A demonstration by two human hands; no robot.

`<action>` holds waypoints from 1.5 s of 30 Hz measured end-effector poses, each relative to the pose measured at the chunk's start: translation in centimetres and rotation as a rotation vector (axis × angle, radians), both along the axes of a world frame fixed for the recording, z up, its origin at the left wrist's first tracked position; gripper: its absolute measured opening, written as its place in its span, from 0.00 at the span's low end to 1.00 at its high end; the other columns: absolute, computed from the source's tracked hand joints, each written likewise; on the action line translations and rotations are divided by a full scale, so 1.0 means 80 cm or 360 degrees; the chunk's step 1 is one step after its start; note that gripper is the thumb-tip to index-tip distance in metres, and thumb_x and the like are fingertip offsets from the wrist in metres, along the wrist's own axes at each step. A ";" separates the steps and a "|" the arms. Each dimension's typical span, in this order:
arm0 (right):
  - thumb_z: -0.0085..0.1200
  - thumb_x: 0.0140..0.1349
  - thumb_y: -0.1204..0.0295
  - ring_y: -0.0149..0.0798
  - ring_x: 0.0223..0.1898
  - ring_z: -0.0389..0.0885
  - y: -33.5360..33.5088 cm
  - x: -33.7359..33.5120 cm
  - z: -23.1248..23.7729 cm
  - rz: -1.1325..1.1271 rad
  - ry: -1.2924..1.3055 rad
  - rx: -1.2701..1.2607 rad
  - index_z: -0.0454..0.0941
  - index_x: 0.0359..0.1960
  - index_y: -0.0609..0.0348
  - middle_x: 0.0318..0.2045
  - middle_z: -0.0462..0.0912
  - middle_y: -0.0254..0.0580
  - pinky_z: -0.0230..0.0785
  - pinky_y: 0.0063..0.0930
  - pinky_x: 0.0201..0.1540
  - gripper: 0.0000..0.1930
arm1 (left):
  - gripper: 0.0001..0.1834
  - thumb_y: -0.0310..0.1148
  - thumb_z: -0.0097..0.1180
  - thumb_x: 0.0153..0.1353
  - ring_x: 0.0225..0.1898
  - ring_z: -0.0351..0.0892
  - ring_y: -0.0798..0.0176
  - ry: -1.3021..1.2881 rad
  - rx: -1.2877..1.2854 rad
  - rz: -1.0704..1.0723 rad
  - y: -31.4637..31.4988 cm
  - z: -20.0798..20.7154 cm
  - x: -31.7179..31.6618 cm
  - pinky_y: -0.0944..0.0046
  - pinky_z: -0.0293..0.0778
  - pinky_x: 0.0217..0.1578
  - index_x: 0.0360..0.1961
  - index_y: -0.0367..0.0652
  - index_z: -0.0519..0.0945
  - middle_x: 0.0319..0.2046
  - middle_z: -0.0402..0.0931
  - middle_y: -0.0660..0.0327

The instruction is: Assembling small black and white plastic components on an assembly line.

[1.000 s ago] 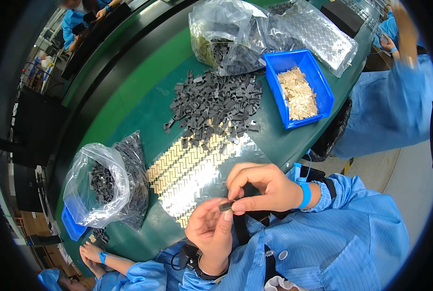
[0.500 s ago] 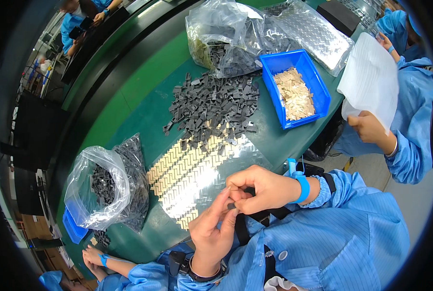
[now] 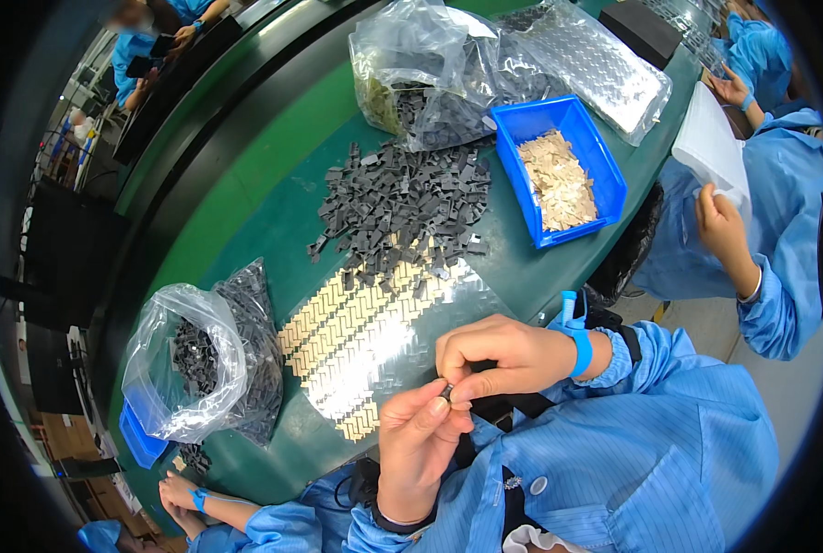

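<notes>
A small dark grey plastic piece (image 3: 446, 391) is pinched between the fingertips of my left hand (image 3: 420, 438) and my right hand (image 3: 508, 355), which meet at the near edge of the table. My fingers cover most of it. Just beyond my hands lies a clear sheet (image 3: 467, 309) bearing rows of beige pieces (image 3: 337, 323) laid in a zigzag pattern. A loose heap of dark grey plastic pieces (image 3: 402, 198) spreads behind the sheet and covers its far end.
A blue bin (image 3: 520, 175) of beige pieces stands right of the heap. Clear bags of dark pieces stand behind it (image 3: 420, 74) and at left (image 3: 190, 369). A co-worker's hand (image 3: 727, 240) holds white sheeting at right; another person's hands (image 3: 181, 493) rest at lower left.
My right hand's fingers have closed in to pinch the piece from above, and my left hand has shifted slightly right. At right, the co-worker's white sheeting has moved away and folded.
</notes>
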State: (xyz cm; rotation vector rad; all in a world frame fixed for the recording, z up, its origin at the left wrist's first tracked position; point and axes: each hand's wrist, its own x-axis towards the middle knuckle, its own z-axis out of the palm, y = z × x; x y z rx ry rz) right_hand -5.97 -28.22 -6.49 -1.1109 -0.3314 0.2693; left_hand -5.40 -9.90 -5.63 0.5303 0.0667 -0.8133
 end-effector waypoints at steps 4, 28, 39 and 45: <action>0.53 0.59 0.69 0.24 0.29 0.73 0.002 0.012 -0.008 -0.0045 -0.0111 -0.0160 0.71 0.30 0.62 0.26 0.75 0.34 0.63 0.19 0.30 0.09 | 0.13 0.21 0.45 0.61 0.34 0.80 0.55 0.0312 -0.0169 -0.0026 0.004 -0.006 -0.009 0.61 0.80 0.36 0.46 0.37 0.76 0.37 0.76 0.44; 0.56 0.49 0.70 0.34 0.32 0.72 0.051 0.033 -0.007 -0.0352 -0.0743 -0.1061 0.72 0.30 0.62 0.30 0.73 0.37 0.65 0.26 0.34 0.10 | 0.17 0.22 0.58 0.47 0.48 0.73 0.50 -0.3256 0.2529 0.0825 0.103 0.054 0.067 0.54 0.69 0.46 0.42 0.34 0.77 0.51 0.71 0.53; 0.58 0.45 0.71 0.38 0.33 0.71 0.076 0.046 -0.033 -0.0509 -0.0982 -0.1472 0.73 0.31 0.62 0.31 0.72 0.39 0.66 0.30 0.35 0.12 | 0.35 0.38 0.65 0.43 0.60 0.61 0.56 -0.2811 0.2576 -0.0464 0.077 -0.003 0.081 0.38 0.39 0.60 0.55 0.44 0.69 0.57 0.66 0.59; 0.58 0.42 0.71 0.41 0.34 0.71 0.078 0.048 -0.028 -0.0585 -0.1106 -0.1714 0.73 0.31 0.62 0.32 0.72 0.40 0.66 0.32 0.36 0.13 | 0.33 0.40 0.63 0.45 0.57 0.65 0.58 -0.2907 0.2621 -0.0413 0.076 -0.008 0.082 0.35 0.38 0.59 0.55 0.46 0.70 0.55 0.68 0.61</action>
